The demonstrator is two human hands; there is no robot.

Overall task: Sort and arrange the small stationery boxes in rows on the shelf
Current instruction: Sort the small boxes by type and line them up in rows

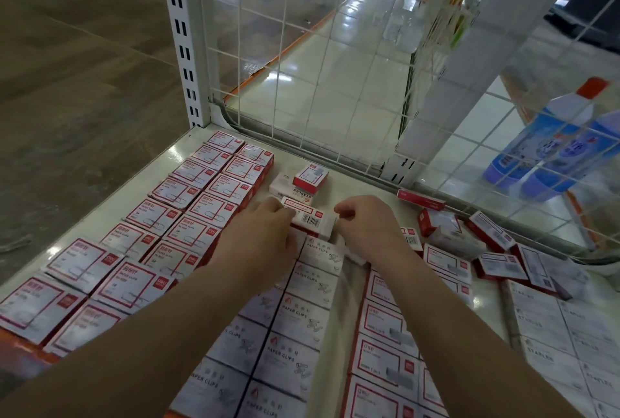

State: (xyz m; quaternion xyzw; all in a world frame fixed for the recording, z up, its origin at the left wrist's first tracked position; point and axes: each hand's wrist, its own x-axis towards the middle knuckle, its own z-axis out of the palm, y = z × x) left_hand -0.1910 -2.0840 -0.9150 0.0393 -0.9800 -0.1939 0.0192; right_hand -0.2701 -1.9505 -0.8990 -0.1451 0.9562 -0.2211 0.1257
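Here, the left hand [268, 223] and right hand [364, 219] each pinch one end of a barcoded box [310, 218]. Their grip is closed on it. It sits above the shelf [161, 162], near the paper-clip box rows [188, 216].

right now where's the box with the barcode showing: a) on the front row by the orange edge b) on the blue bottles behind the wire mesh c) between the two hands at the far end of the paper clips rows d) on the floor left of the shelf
c: the barcode box sits between the left hand and the right hand, just beyond the far end of the paper clips rows.
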